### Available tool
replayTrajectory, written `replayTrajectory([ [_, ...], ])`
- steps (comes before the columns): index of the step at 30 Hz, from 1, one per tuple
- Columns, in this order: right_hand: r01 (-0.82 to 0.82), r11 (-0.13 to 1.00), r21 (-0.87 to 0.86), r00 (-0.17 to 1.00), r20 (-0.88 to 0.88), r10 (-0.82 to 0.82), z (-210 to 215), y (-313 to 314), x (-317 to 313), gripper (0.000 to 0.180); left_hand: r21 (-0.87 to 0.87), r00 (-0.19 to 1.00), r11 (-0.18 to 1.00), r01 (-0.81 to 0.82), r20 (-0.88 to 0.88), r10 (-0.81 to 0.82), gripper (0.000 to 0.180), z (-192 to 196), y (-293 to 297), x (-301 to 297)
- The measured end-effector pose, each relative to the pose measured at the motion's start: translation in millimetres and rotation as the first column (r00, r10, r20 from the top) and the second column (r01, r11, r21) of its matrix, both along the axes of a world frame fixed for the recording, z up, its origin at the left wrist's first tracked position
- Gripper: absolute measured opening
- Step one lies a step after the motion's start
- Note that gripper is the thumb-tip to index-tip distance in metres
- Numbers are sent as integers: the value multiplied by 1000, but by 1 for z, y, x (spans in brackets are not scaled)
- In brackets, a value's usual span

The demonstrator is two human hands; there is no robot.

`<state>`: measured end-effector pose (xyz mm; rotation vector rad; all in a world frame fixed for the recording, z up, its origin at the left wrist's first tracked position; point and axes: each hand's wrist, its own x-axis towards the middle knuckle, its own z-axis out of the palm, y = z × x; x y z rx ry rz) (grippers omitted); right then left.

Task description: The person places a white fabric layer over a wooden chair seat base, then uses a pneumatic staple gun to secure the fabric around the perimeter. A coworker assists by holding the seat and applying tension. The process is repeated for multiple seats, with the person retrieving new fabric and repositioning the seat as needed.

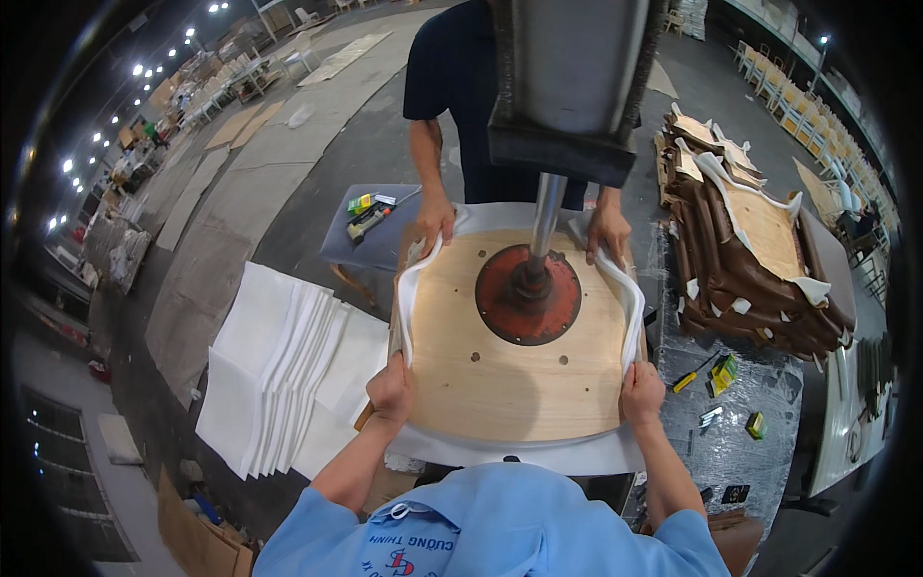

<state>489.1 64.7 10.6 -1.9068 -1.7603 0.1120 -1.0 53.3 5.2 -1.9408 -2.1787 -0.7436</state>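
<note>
In front of me lies a plywood seat panel (510, 389) with several small holes, on top of white padding (630, 313) whose edges fold up around it. A round red press plate (510, 317) on a steel rod (546, 216) bears down on the panel. My left hand (389, 387) is closed on the padding's edge at the panel's near left. At the near right, my right hand (643, 392) grips the same padding's edge. Across from me, another person's two hands (608, 229) hold the padding at the far corners.
Stacked white padding sheets (274, 370) stand at left. A grey padded stool (370, 240) behind carries a staple gun (370, 219). At right, brown upholstered seats (735, 260) are piled beyond a wrapped table (760, 389) holding a yellow-handled screwdriver (686, 381) and small boxes (723, 375). The press column (567, 87) hangs overhead.
</note>
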Motion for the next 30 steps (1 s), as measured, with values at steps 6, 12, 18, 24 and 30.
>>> replayTrajectory([
  [6, 44, 994, -104, 998, 54, -38, -7, 4, 3, 22, 63, 996, 994, 90, -4, -90, 27, 5, -2, 4],
  [12, 45, 997, -68, 993, -106, -52, -3, 2, 12, 28, -31, 1000, 1000, -4, -13, 3, 28, 2, 1, 6],
  [18, 146, 938, -316, 859, -430, -278, -9, 2, 34, 28, -122, 987, 991, -52, 146, 70, 26, 6, 0, -1],
  [24, 103, 966, -236, 923, -340, -182, -15, 3, 32, 33, -114, 939, 992, -51, 333, 87, 26, 7, 0, -9],
  [30, 122, 941, -315, 925, -307, -223, 5, 0, 22, 40, -80, 716, 996, -40, 693, 85, 24, -6, 9, -21],
])
